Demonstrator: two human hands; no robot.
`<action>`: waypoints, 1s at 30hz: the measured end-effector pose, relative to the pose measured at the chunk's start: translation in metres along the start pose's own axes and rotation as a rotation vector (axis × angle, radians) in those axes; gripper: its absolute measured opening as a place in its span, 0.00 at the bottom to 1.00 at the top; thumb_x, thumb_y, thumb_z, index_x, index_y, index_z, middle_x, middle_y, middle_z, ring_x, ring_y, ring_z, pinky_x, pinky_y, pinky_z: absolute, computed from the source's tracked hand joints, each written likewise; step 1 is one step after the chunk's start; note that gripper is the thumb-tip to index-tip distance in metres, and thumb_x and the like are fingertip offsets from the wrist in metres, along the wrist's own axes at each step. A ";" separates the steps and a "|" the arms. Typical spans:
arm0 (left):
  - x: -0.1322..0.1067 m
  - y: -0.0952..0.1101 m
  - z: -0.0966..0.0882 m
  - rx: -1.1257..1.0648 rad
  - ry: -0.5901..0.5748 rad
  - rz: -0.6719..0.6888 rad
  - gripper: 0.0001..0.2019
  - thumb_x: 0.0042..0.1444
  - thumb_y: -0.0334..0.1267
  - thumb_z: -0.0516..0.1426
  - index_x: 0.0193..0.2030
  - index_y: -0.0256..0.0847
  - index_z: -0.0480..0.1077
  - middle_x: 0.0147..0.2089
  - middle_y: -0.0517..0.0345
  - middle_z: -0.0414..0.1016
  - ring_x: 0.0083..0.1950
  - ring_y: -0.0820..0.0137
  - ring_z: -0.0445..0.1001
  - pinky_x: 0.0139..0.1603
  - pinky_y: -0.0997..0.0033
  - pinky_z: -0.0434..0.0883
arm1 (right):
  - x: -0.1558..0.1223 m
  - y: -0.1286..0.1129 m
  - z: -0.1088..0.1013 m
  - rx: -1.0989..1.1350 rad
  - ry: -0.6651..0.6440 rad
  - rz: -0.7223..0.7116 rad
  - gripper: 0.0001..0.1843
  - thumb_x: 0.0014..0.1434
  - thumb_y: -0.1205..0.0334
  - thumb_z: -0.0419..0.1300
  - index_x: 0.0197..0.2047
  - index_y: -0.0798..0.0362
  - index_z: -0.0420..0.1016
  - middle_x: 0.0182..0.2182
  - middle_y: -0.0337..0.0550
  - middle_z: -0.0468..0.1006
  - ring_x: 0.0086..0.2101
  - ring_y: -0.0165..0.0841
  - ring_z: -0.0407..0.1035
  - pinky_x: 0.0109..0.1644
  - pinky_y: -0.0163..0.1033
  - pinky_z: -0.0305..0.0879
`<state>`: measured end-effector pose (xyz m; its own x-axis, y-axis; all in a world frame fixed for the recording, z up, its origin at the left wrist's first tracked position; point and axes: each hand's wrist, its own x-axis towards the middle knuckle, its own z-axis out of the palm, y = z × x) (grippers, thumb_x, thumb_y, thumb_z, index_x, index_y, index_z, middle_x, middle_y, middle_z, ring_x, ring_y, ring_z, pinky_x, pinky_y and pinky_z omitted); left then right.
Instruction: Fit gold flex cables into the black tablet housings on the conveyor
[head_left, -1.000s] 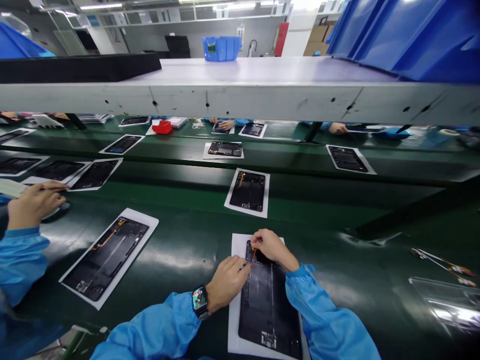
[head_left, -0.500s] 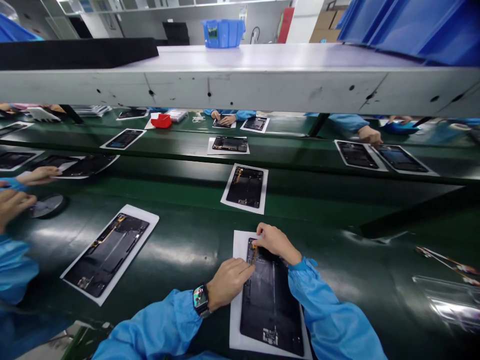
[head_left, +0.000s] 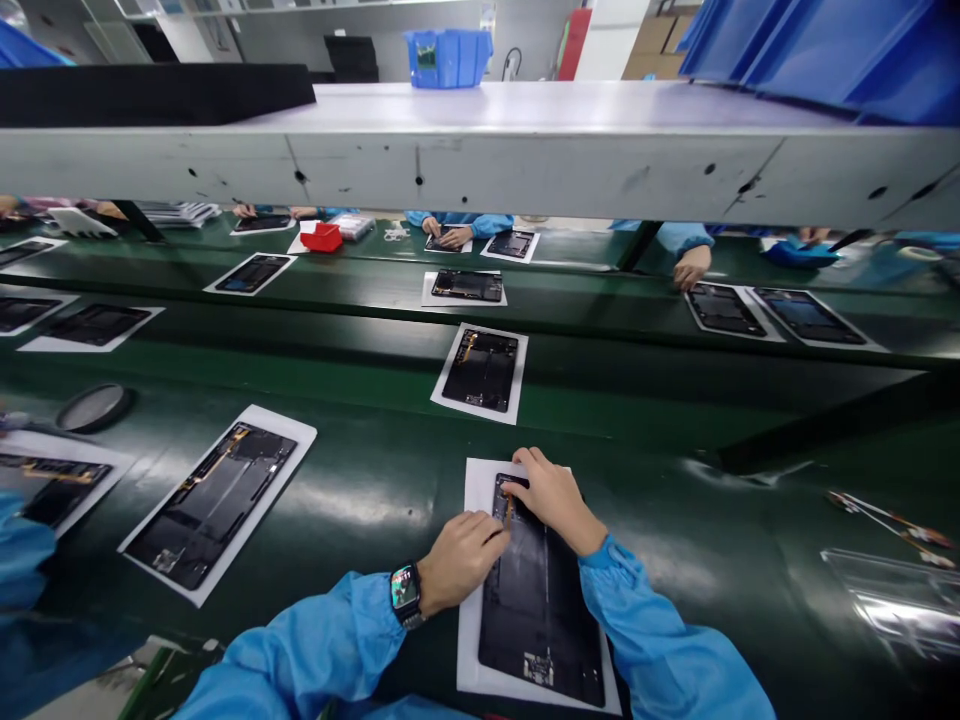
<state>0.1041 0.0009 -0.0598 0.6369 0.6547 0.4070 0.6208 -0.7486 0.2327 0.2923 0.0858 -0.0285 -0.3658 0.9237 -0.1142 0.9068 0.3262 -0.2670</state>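
A black tablet housing lies on a white sheet right in front of me, small parts showing at its lower end. A narrow orange flex cable runs along its upper left edge. My left hand, with a watch on the wrist, pinches the cable's lower end. At the top of the housing, my right hand has thumb and fingers closed over the cable's upper end, partly hiding it. To the left, another tablet housing with an orange cable rests on its own sheet.
More tablet housings on sheets lie on the green belt beyond. A shelf spans above. At right are thin strips and a clear plastic tray. A co-worker's blue sleeve is at left; other hands work across the line.
My hands stay at the upper part of the housing, barely moved. At left, the co-worker's hands left view and a housing on a sheet came near. Across, a hand shifted left.
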 end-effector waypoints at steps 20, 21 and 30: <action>-0.009 -0.007 0.014 -0.020 -0.039 0.119 0.11 0.68 0.31 0.49 0.46 0.36 0.73 0.50 0.51 0.78 0.52 0.68 0.77 0.50 0.67 0.76 | 0.006 0.018 0.004 0.186 -0.025 -0.049 0.20 0.56 0.54 0.67 0.47 0.49 0.65 0.42 0.40 0.72 0.39 0.35 0.71 0.34 0.36 0.54; -0.009 -0.008 0.013 -0.024 -0.038 0.126 0.11 0.68 0.31 0.49 0.46 0.36 0.73 0.50 0.51 0.79 0.52 0.68 0.77 0.50 0.67 0.76 | 0.005 0.019 0.004 0.183 -0.024 -0.049 0.20 0.56 0.53 0.67 0.47 0.49 0.65 0.42 0.40 0.72 0.38 0.35 0.71 0.34 0.36 0.54; -0.005 -0.007 0.007 -0.020 -0.081 0.141 0.10 0.68 0.30 0.50 0.46 0.35 0.73 0.50 0.51 0.78 0.52 0.67 0.76 0.49 0.66 0.75 | 0.004 0.018 0.003 0.135 -0.008 -0.062 0.20 0.58 0.52 0.66 0.48 0.50 0.65 0.42 0.41 0.72 0.34 0.34 0.71 0.34 0.37 0.54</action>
<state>0.0995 0.0041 -0.0692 0.7521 0.5491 0.3645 0.5141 -0.8349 0.1968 0.3063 0.0948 -0.0367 -0.4220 0.9010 -0.1006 0.8463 0.3517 -0.4001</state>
